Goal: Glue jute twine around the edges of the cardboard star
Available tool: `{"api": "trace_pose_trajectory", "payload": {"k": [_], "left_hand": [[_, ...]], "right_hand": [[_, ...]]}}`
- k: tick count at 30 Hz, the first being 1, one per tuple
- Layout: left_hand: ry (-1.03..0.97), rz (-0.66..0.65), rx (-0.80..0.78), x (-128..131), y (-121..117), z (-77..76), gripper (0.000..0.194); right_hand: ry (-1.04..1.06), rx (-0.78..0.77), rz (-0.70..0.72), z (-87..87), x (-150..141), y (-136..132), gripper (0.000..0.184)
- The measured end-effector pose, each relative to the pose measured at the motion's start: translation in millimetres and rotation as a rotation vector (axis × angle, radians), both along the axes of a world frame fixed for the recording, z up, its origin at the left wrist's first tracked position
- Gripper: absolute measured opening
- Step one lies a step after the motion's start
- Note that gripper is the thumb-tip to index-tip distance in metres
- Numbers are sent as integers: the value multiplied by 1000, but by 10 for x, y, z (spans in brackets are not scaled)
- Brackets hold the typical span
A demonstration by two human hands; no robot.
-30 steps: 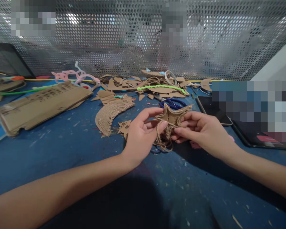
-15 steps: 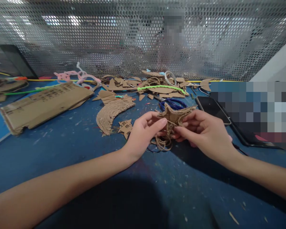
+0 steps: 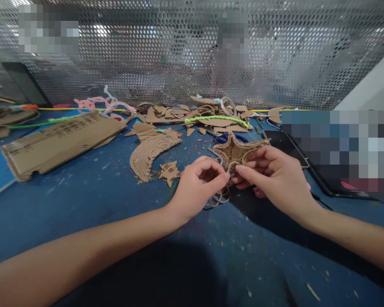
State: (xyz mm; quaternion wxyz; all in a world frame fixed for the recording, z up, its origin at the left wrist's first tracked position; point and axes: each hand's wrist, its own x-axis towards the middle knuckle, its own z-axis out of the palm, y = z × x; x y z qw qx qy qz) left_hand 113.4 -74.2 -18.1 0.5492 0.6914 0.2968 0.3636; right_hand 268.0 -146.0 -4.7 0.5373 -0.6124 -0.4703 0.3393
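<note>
A cardboard star edged with brown twine is held above the blue table by my right hand, whose thumb and fingers grip its lower right side. My left hand is closed in a pinch at the star's lower left edge, thumb against forefinger on the twine. Loose loops of that twine hang beneath the fingers. To the left lie a small bare cardboard star with printed characters and a twine-covered crescent. Blue-handled scissors lie behind the held star, partly hidden by it.
A folded cardboard piece lies at left. Cardboard scraps, a green braided strip and a tape roll line the back, before a perforated metal screen. A phone lies right, beside a dark, partly blurred device.
My left hand has moved off the star's face to pinch the twine at its lower edge. The star has shifted slightly up and right, showing more of its face.
</note>
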Motion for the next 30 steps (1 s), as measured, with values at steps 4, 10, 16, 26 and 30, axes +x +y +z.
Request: {"api": "trace_pose_trajectory", "payload": {"k": [4, 10, 16, 26, 30], "left_hand": [[-57, -18, -64, 10, -5, -7, 14], [-198, -56, -328, 19, -14, -6, 26], [-281, -75, -463, 41, 33, -40, 22], [-214, -53, -475, 41, 28, -31, 26], [-174, -36, -443, 41, -2, -18, 27]], "right_hand": [[46, -38, 14, 7, -13, 10, 33], [71, -8, 20, -15, -32, 13, 31], [67, -8, 30, -22, -25, 20, 27], [36, 18, 28, -23, -33, 7, 29], [-26, 29, 10, -16, -48, 12, 27]]}}
